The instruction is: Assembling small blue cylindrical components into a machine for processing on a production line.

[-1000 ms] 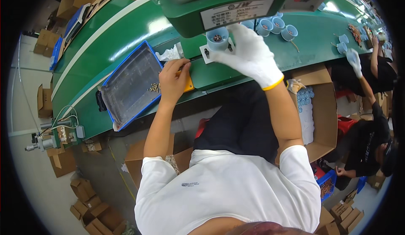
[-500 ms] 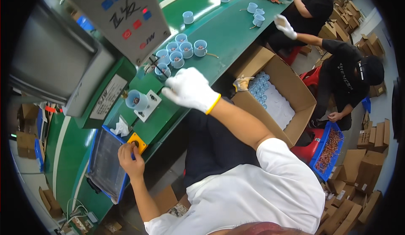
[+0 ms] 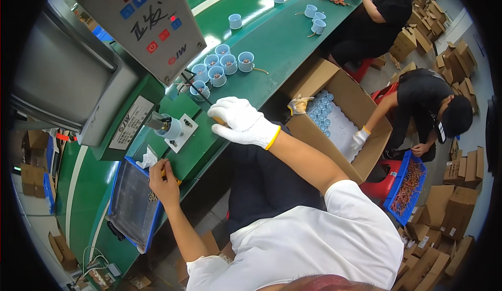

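My right hand, in a white knit glove, is closed on a tool with a thin dark rod; a yellowish part shows between the fingers. The rod points toward light-blue cups with small coppery pieces inside. My bare left hand has its fingers curled at a yellow plate, mostly covering it; whatever lies under the fingers is hidden. Ahead of it, another light-blue cup sits at a white block on the green machine base. A metal machine head reaches to this cup.
The grey control box overhangs the bench. A blue-rimmed tray with small bits stands by my left hand. At right are a carton of cups, a co-worker reaching in, and a blue bin of wires. Another person sits farther off.
The metal head has come to the cup at the white block. My right hand has shifted slightly right and nearer, my left slightly farther away. The co-worker's gloved hand went down into the carton.
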Demonstrator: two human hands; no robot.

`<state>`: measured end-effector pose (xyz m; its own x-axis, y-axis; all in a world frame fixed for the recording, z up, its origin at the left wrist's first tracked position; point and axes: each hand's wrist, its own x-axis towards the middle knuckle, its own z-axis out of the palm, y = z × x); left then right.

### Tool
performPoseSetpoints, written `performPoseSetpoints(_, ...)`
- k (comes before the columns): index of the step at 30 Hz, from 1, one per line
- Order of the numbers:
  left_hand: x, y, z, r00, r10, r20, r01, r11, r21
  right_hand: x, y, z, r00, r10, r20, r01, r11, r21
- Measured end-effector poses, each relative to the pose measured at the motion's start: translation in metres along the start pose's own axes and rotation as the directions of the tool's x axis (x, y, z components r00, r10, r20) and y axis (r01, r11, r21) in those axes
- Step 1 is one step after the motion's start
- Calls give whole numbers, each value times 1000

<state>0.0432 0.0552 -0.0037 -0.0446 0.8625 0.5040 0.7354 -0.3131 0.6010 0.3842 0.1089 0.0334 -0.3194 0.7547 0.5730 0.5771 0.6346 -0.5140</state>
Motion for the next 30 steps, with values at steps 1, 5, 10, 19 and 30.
performPoseSetpoints(1, 1, 1, 0, 1000, -3, -7, 3, 1000, -2, 0, 0, -1, 1000, 20, 23, -20, 1000, -15)
performPoseSetpoints(5, 2, 3, 2, 1000, -9, 1, 9, 1000, -11, 1, 0, -3, 997, 46, 61, -43, 998, -47)
performPoseSetpoints(10, -1, -4, -7, 999, 10, -43, -9, 1000, 8, 7, -2, 4, 999, -26, 38, 26, 1000, -12)
performPoseSetpoints(19, 6, 4, -7, 998, -65, -21, 63, 994, -87, 4, -4, 2, 999, 41, 17, -40, 998, -41)
performPoseSetpoints(30, 117, 87, -35, 970, -110, 217, 117, 993, -21, 6, -6, 4, 997, 20, 77, -14, 997, -72)
